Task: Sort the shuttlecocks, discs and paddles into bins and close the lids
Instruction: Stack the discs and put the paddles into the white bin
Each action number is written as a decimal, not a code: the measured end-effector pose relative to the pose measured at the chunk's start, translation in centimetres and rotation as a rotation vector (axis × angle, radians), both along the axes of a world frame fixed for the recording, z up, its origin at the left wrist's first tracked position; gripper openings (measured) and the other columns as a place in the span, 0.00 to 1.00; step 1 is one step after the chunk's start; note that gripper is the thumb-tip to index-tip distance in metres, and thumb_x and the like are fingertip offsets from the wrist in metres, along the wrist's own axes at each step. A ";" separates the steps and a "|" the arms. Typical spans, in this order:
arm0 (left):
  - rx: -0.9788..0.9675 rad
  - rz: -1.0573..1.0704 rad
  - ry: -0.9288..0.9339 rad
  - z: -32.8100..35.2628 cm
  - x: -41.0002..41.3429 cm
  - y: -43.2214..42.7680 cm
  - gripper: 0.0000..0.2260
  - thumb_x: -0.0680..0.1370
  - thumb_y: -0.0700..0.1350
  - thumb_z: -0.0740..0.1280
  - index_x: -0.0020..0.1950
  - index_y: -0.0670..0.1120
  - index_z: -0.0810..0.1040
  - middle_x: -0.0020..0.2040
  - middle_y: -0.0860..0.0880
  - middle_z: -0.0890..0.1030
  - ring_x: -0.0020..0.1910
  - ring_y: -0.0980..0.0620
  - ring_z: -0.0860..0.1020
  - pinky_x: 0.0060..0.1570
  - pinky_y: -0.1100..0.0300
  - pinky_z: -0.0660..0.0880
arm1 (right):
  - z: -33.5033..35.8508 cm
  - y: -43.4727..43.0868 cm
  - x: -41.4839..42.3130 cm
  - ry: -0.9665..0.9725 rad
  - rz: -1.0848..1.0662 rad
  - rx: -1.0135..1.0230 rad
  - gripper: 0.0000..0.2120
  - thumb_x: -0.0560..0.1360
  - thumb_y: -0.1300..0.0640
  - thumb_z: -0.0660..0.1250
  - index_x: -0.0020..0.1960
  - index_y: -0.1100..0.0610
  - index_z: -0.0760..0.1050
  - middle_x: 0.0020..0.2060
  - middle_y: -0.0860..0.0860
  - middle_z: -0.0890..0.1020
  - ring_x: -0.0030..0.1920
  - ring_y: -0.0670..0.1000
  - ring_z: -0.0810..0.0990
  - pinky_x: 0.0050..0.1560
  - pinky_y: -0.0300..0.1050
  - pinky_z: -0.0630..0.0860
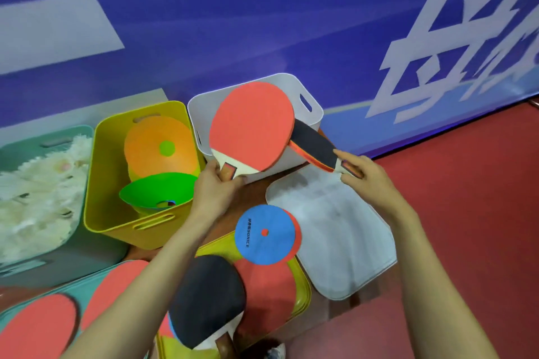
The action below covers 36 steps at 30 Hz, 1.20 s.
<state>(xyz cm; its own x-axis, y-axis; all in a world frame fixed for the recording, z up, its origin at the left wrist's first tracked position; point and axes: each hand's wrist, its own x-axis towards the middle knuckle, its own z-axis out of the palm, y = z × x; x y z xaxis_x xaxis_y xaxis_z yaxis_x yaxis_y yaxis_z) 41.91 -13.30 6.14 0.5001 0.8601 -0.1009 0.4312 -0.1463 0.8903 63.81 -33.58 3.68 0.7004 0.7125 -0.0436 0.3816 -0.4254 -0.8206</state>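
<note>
Head view: the left hand curls round the handle of a red-faced paddle, held over the white plastic bin; the right hand pinches the handle of a black-faced paddle at that bin's right rim. A yellow plastic bin to its left holds discs.

Bins: three. Lids: three. Hands: two, paddle in each. Shuttlecocks: too many to count.

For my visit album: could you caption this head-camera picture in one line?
Left hand holds a red-faced wooden paddle, right hand a black-faced paddle, at the white plastic bin.
</note>
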 end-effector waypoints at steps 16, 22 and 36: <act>0.188 -0.069 0.478 3.1 4.1 14.3 0.29 0.73 0.37 0.70 0.69 0.41 0.60 0.58 0.40 0.76 0.53 0.38 0.78 0.37 0.52 0.73 | 3.5 15.2 3.8 -0.341 -0.150 -0.306 0.25 0.77 0.55 0.59 0.73 0.47 0.62 0.64 0.58 0.69 0.61 0.60 0.72 0.58 0.53 0.70; 0.289 -0.218 0.716 1.7 7.5 16.9 0.27 0.72 0.39 0.70 0.67 0.40 0.61 0.59 0.40 0.76 0.56 0.39 0.77 0.49 0.49 0.76 | 2.2 19.0 6.1 -0.203 -0.089 -0.202 0.25 0.76 0.54 0.61 0.72 0.46 0.64 0.64 0.55 0.72 0.63 0.57 0.71 0.59 0.53 0.70; 0.088 -0.522 0.799 -5.3 15.0 17.7 0.33 0.72 0.36 0.69 0.71 0.40 0.52 0.59 0.40 0.75 0.57 0.42 0.75 0.51 0.53 0.73 | -0.1 21.9 8.7 -0.286 0.080 -0.288 0.25 0.76 0.56 0.61 0.71 0.44 0.62 0.62 0.53 0.70 0.59 0.55 0.74 0.58 0.50 0.71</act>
